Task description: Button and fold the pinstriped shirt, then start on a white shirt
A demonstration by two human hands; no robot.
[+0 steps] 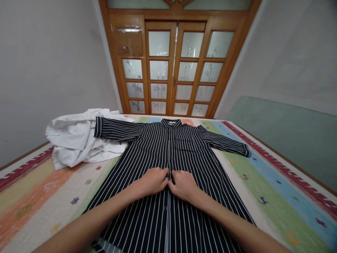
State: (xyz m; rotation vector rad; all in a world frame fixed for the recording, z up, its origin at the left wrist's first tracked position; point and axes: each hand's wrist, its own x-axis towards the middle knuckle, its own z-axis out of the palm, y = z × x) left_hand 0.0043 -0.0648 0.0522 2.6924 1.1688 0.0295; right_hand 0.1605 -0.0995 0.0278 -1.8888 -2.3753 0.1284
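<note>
A black shirt with white stripes (147, 154) lies face up and spread out, its collar at the far end and both sleeves stretched sideways. My left hand (156, 180) and my right hand (183, 183) meet at its front placket, about halfway down. Both have their fingers curled and pinched on the placket, thumbs close together. The button or buttonhole between them is hidden by the fingers. Below the hands a button (165, 208) shows on the placket. Near the bottom left the hem is folded a little, showing a lighter inside.
A crumpled white garment (76, 137) lies at the far left, partly under the shirt's left-side sleeve. Beneath everything is a colourful striped cloth (263, 182) with small figures. A pale green panel (284, 130) stands along the right. Wooden glass-paned doors (173, 70) are beyond.
</note>
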